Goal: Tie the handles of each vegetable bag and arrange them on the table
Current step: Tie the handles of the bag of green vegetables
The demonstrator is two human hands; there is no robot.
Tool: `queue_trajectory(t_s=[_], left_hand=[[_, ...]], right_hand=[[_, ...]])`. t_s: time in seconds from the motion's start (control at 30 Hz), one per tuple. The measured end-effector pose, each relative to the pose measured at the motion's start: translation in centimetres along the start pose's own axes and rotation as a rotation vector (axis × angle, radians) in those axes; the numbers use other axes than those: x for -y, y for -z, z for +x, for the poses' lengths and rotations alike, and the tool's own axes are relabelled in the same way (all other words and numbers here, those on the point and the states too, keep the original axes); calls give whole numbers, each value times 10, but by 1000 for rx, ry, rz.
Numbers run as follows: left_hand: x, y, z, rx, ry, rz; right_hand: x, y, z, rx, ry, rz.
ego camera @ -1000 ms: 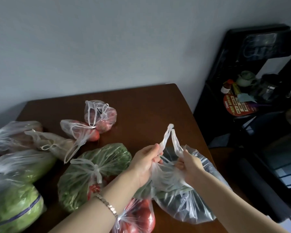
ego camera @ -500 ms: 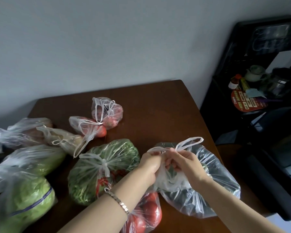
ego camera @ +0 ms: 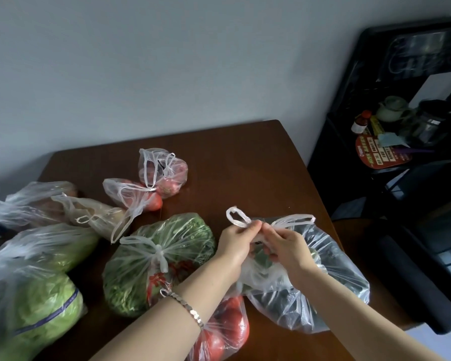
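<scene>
On brown bench point(ego camera: 245, 162) against grey wall, sitting knotted: greens bag point(ego camera: 156, 259); being tied at right edge: clear bag point(ego camera: 331, 280), left hand point(ego camera: 236, 243) and right hand point(ego camera: 288, 247) each pinching a handle loop closed; several others seemingly awaiting tying.

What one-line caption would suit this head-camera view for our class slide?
Both hands, left hand and right hand, knot the handles of a clear vegetable bag on a brown table among other bags.

Bare forearms, silver link bracelet point(ego camera: 193, 310) on left wrist
</scene>
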State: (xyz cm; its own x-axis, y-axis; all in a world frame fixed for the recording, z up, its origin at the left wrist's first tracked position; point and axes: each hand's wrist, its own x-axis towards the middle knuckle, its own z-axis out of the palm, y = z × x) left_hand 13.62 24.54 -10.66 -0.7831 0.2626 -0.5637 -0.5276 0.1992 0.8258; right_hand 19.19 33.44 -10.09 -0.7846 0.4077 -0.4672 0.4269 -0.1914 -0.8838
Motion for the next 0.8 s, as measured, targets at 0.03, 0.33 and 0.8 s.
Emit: queue_trajectory(t_s=[0.03, 0.33, 0.8], left_hand=[[1, -1, 2, -47, -51, 6], [11, 4, -4, -193, -698, 444], [1, 15, 2, -157, -513, 370]], right_hand=[[-1, 1, 3, -23, -49, 22], [4, 10, 17, -157, -48, 2], [0, 20, -1, 301, 122, -170]])
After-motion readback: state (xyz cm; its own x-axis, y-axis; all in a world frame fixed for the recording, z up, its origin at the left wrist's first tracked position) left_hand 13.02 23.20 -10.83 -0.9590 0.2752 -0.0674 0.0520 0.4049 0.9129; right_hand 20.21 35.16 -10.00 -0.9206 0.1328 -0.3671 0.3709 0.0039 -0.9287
